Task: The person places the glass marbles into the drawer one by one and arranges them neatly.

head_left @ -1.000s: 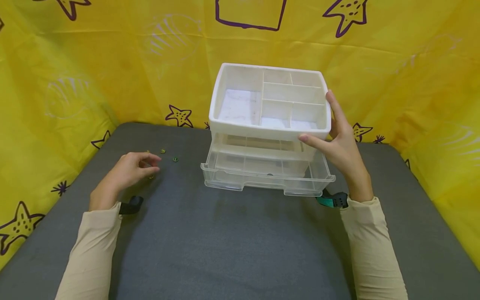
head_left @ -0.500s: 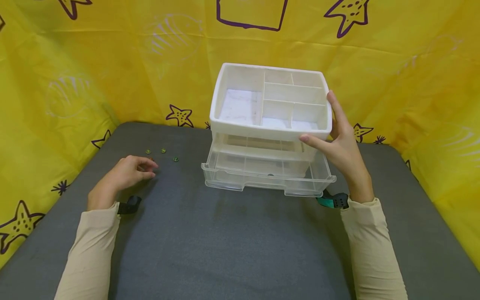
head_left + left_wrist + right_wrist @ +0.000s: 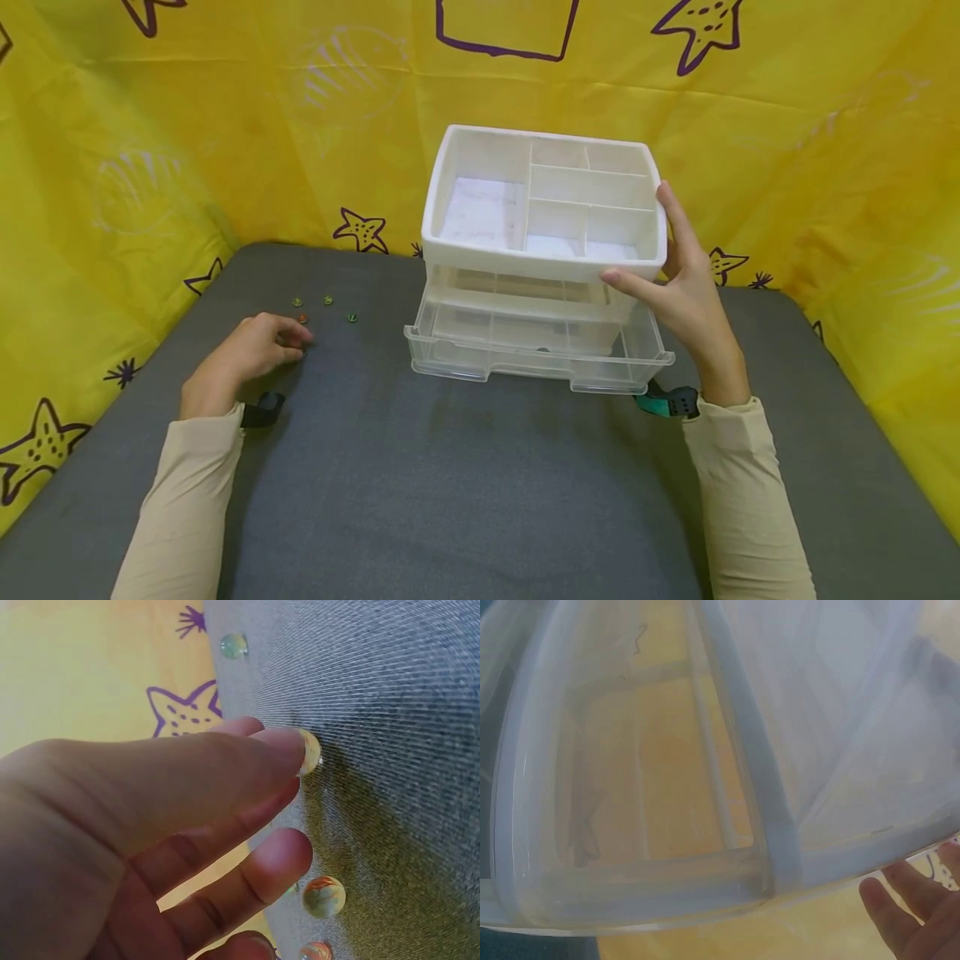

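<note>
In the head view my left hand (image 3: 251, 354) is low over the left part of the table. Its thumb and index fingertip close on a clear yellowish marble (image 3: 310, 752) in the left wrist view, with the other fingers loosely bent. Several more marbles lie just beyond, among them an orange one (image 3: 302, 318) and a green one (image 3: 352, 317). My right hand (image 3: 686, 292) grips the right end of a white plastic drawer organizer (image 3: 540, 265), thumb on the front rim and fingers along the side. The organizer's clear bottom drawer (image 3: 540, 367) is pulled out toward me.
The organizer's top tray (image 3: 480, 208) is divided into several compartments. A dark grey cloth covers the table (image 3: 465, 500). Yellow patterned fabric (image 3: 262, 125) hangs behind and along both sides. Dark straps circle both wrists.
My left hand has drawn slightly back toward me and lower, its fingers more curled, uncovering the orange marble and a greenish one. My right hand keeps its grip on the organizer.
</note>
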A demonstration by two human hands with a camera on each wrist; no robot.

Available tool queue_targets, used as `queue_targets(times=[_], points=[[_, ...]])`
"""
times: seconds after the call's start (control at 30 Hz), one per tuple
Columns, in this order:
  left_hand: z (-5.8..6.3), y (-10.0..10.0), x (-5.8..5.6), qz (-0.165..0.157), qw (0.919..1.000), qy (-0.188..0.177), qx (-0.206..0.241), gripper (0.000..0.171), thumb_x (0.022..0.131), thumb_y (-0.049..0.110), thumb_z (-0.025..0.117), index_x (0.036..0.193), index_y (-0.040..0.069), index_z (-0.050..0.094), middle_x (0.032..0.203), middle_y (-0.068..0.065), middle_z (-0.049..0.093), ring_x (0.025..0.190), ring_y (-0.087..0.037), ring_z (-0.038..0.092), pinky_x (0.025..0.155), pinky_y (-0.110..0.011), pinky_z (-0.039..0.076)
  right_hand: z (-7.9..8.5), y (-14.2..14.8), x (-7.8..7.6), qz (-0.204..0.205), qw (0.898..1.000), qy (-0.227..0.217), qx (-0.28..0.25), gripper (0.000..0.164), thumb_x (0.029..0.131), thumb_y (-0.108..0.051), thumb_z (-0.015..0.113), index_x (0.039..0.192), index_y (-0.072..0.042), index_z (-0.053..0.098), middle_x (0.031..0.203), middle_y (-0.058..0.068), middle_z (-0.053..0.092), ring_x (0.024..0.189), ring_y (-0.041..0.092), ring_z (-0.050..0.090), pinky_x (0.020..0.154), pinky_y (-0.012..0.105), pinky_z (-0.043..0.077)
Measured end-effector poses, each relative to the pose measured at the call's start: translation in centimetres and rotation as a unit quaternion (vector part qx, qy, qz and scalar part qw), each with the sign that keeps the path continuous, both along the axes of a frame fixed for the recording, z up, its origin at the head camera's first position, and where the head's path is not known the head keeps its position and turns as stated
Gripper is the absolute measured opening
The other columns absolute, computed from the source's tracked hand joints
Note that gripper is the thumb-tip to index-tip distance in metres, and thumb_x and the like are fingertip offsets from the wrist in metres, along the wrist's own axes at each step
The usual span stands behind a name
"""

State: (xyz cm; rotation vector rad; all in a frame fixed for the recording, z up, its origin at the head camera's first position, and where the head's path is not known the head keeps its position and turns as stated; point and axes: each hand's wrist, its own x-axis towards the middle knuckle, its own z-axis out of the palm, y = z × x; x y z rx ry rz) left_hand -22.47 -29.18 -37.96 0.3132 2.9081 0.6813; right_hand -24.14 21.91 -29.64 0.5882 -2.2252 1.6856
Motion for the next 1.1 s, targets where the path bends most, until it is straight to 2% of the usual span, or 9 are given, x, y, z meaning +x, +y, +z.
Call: queue_targets(times=[0.2,0.4,0.53,0.67,0.77,0.87,1.1], points=[[-0.3,0.3,-0.2,0.008,0.9998,-0.013,-0.009,0.019,0.085,0.0,0.071,0.103,-0.005,0.072,0.094,-0.018,0.073,0.086,-0.029,0.065,0.079,-0.042,0.051,0.0,0.0,0.0,0.002,1.0,0.0,-0.007,0.103,0.078,0.005,0.078,0.157,-0.031,0.023,0.159,0.005,0.031,0.112,0.025,0.05,0.079,0.014,0.055],[-0.6,0.5,-0.3,0.016,0.9996,-0.02,-0.012,0.018,0.086,0.004,0.071,0.102,-0.003,0.074,0.092,-0.016,0.074,0.084,-0.027,0.065,0.079,-0.044,0.052,0.0,0.1,0.0,-0.002,1.0,0.002,-0.001,0.102,0.079,0.004,0.078,0.157,-0.031,0.023,0.158,0.006,0.033,0.111,0.024,0.052,0.078,0.014,0.055],[-0.8,0.6,-0.3,0.018,0.9997,-0.005,-0.016,0.016,0.087,0.01,0.072,0.099,-0.001,0.073,0.089,-0.013,0.074,0.082,-0.025,0.065,0.079,-0.045,0.051,-0.1,0.1,0.0,-0.003,1.0,0.001,0.001,0.102,0.079,0.004,0.078,0.157,-0.031,0.023,0.158,0.006,0.033,0.111,0.023,0.052,0.078,0.014,0.055],[-0.9,0.8,-0.2,0.017,0.9996,0.018,-0.014,0.014,0.09,0.012,0.07,0.098,0.001,0.071,0.096,-0.018,0.075,0.088,-0.032,0.068,0.085,-0.051,0.05,-0.1,0.0,0.0,-0.005,1.0,-0.003,0.004,0.102,0.079,0.003,0.078,0.157,-0.032,0.023,0.159,0.005,0.032,0.112,0.023,0.052,0.079,0.013,0.055],[-0.8,0.9,-0.1,0.015,0.9992,0.036,-0.013,0.012,0.09,0.011,0.07,0.098,0.002,0.071,0.094,-0.016,0.075,0.087,-0.031,0.068,0.084,-0.05,0.05,-0.1,0.0,-0.1,-0.006,1.0,-0.005,0.005,0.103,0.079,0.003,0.078,0.157,-0.033,0.022,0.159,0.005,0.031,0.113,0.024,0.052,0.079,0.013,0.055],[-0.6,1.1,-0.1,0.015,0.9984,0.053,-0.01,0.011,0.089,0.012,0.071,0.097,0.004,0.072,0.085,-0.009,0.074,0.081,-0.025,0.067,0.077,-0.044,0.05,-0.2,0.0,-0.1,-0.004,1.0,-0.005,0.004,0.103,0.079,0.003,0.078,0.157,-0.033,0.022,0.159,0.005,0.032,0.113,0.024,0.052,0.079,0.013,0.055],[-0.2,1.6,0.3,0.03,0.9976,0.063,0.005,0.013,0.091,0.014,0.069,0.101,0.006,0.072,0.09,-0.01,0.074,0.087,-0.028,0.067,0.081,-0.046,0.05,-0.1,0.0,-0.1,0.001,1.0,-0.005,-0.003,0.102,0.079,0.004,0.078,0.157,-0.032,0.023,0.158,0.006,0.033,0.112,0.024,0.051,0.079,0.014,0.055]])
